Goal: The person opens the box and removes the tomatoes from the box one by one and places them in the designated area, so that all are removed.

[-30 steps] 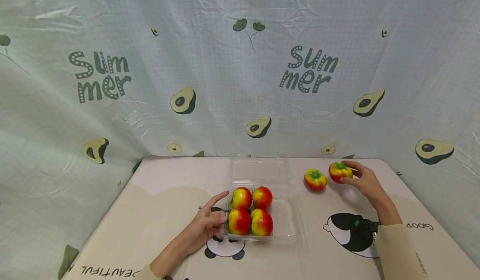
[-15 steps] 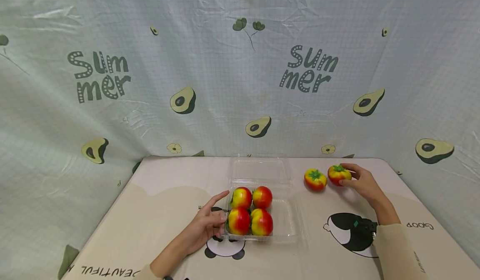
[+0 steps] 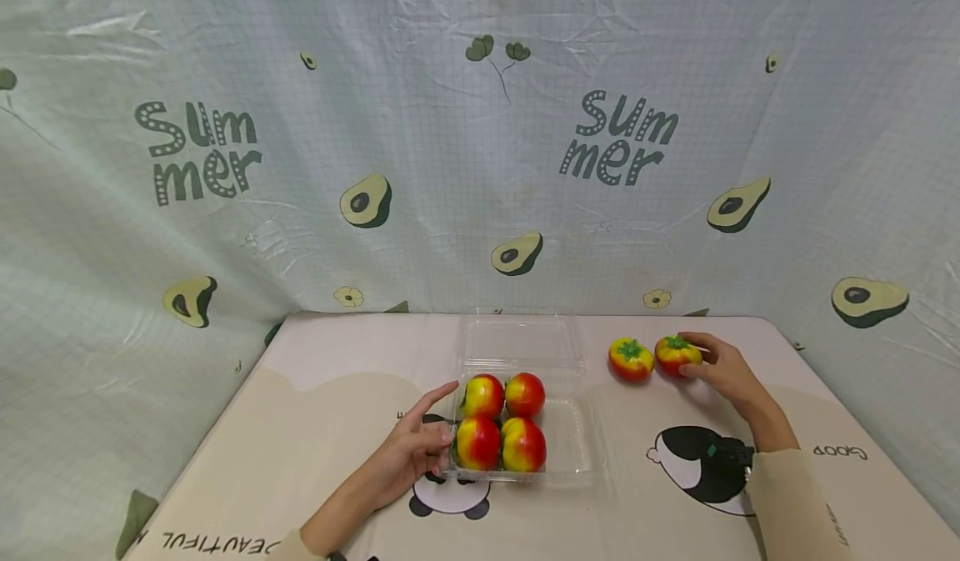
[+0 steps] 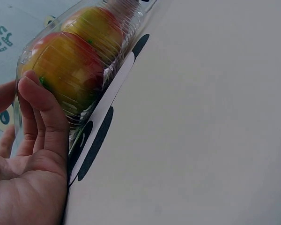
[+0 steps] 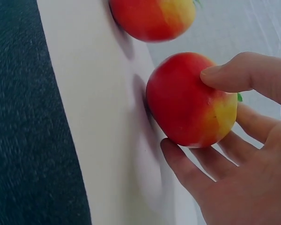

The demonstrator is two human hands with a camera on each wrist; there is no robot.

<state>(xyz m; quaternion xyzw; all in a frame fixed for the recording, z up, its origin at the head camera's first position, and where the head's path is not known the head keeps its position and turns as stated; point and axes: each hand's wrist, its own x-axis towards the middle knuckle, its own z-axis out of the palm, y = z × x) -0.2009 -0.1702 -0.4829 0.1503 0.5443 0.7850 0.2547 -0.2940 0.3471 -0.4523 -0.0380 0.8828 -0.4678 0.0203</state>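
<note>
My left hand grips the clear clamshell by its left rim; my right hand pinches 1 persimmon near the far edge of the tabletop.

Right of the clear box, the right hand hides one edge of the outermost fruit from me; left of the box, the head view cuts off a sleeve.

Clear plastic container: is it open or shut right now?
Open. In the head view, the container has its lid folded back, away from the person, and the four red-and-yellow fruits inside lie uncovered.
</note>
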